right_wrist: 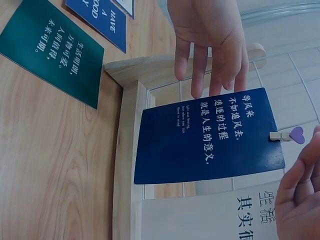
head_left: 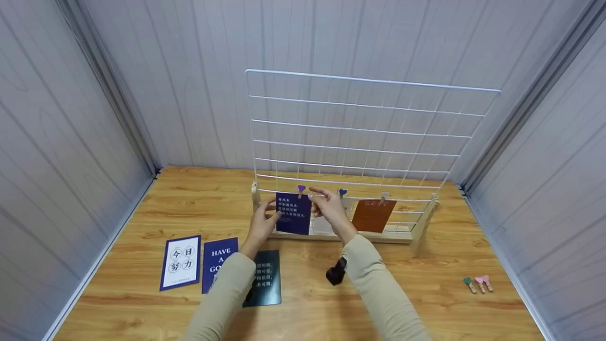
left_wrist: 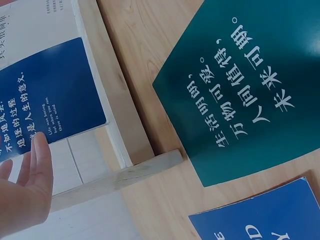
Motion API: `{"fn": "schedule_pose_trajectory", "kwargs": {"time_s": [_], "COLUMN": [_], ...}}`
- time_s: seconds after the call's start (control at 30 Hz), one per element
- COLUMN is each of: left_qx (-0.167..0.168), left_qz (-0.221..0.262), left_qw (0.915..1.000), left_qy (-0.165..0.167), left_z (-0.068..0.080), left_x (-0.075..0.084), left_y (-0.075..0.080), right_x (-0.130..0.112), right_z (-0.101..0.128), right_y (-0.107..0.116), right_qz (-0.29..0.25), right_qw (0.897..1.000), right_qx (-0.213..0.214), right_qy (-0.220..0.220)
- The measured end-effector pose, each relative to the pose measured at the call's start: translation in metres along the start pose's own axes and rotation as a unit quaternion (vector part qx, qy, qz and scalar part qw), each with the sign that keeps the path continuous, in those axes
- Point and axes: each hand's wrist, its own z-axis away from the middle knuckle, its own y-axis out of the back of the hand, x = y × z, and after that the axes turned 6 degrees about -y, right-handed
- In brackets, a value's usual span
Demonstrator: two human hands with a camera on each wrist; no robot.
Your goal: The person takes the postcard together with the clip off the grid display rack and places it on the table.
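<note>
A navy card with white writing (head_left: 293, 215) (right_wrist: 210, 135) (left_wrist: 45, 95) hangs from the white wire grid (head_left: 369, 128) by a purple heart clip (head_left: 301, 189) (right_wrist: 290, 135). My left hand (head_left: 269, 213) (right_wrist: 210, 60) (left_wrist: 30, 180) rests straight fingers against the card's left edge. My right hand (head_left: 324, 201) (right_wrist: 300, 185) hovers at the card's right side, just beside the clip, with loose fingers that hold nothing. The clip stands free of both hands.
The grid stands in a wooden base (head_left: 421, 227) (right_wrist: 130, 150). A white card (head_left: 322, 226) and an orange-brown card (head_left: 373, 215) hang to the right. A white-and-blue card (head_left: 180, 262), a blue card (head_left: 219, 260) and a dark green card (head_left: 267, 279) (left_wrist: 240, 90) lie on the table. Three spare clips (head_left: 478, 283) lie far right.
</note>
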Motion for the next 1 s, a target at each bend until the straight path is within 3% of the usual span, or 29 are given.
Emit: {"fn": "schedule_pose_trajectory", "kwargs": {"time_s": [0.2, 0.43, 1.0], "left_qx": [0.023, 0.035, 0.032], "left_qz": [0.019, 0.005, -0.017], "left_qw": [0.9995, 0.9991, 0.9993], "left_qy": [0.008, -0.022, 0.004], "left_z": [0.001, 0.004, 0.0], "left_x": [-0.001, -0.005, -0.008], "left_y": [-0.002, -0.002, 0.0], "right_x": [0.0, 0.001, 0.005], "right_z": [-0.002, -0.001, -0.009], "right_y": [-0.005, -0.016, -0.019], "right_qz": [0.034, 0.063, 0.043], "right_qw": [0.999, 0.997, 0.999], "right_qx": [-0.017, -0.051, -0.03], "right_qy": [-0.004, -0.006, -0.015]}}
